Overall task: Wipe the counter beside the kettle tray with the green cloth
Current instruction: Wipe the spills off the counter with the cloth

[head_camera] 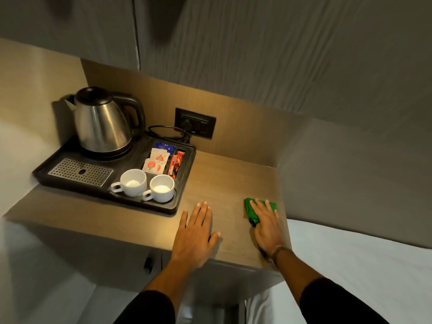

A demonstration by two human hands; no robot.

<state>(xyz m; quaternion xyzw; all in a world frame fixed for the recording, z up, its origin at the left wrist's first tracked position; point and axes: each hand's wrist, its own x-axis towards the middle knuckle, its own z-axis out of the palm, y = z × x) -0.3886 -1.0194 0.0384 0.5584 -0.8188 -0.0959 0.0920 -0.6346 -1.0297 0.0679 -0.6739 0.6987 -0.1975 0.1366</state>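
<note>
I see my right hand [265, 224] pressed flat, fingers spread, on the green cloth [253, 210]; left hand [196, 235] open, palm down on the surface [222, 178], holding nothing.

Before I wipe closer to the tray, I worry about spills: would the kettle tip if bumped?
Probably not easily: the kettle looks squat and wide-bottomed, seated on its base in the tray. Its cord to the socket could snag. Whether it holds water can't be seen.
</note>
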